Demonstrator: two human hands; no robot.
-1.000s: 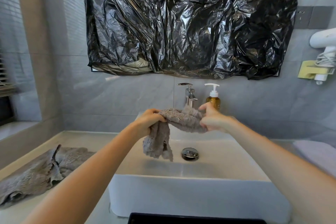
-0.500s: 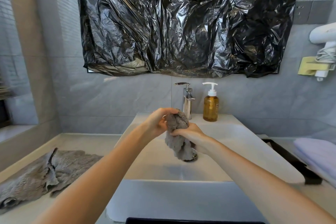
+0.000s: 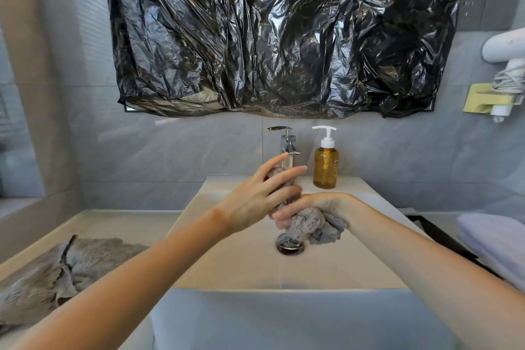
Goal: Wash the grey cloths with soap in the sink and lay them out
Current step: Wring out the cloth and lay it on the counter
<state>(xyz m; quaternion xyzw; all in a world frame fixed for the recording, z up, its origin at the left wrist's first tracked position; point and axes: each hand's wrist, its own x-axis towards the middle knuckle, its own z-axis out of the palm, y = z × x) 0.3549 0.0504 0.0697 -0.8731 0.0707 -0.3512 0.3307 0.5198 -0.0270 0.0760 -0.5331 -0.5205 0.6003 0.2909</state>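
Over the white sink (image 3: 244, 270), my right hand (image 3: 318, 207) grips a bunched grey cloth (image 3: 309, 224) just above the drain (image 3: 290, 245). The cloth's upper end runs up behind my left hand (image 3: 255, 199), whose fingers lie straight against it, pointing at the chrome tap (image 3: 287, 145). An amber soap bottle (image 3: 325, 166) with a white pump stands on the sink's back ledge, right of the tap. A second grey cloth (image 3: 56, 270) lies spread on the counter at the left.
A folded pale towel (image 3: 494, 239) lies on a black tray (image 3: 434, 233) right of the sink. Black plastic sheeting (image 3: 278, 37) covers the wall above the tap. A white hair dryer (image 3: 505, 45) hangs at the far right.
The cloth went from stretched between both hands to bunched in my right hand. My left hand's fingers have straightened against the cloth's top. The view moved closer to the sink.
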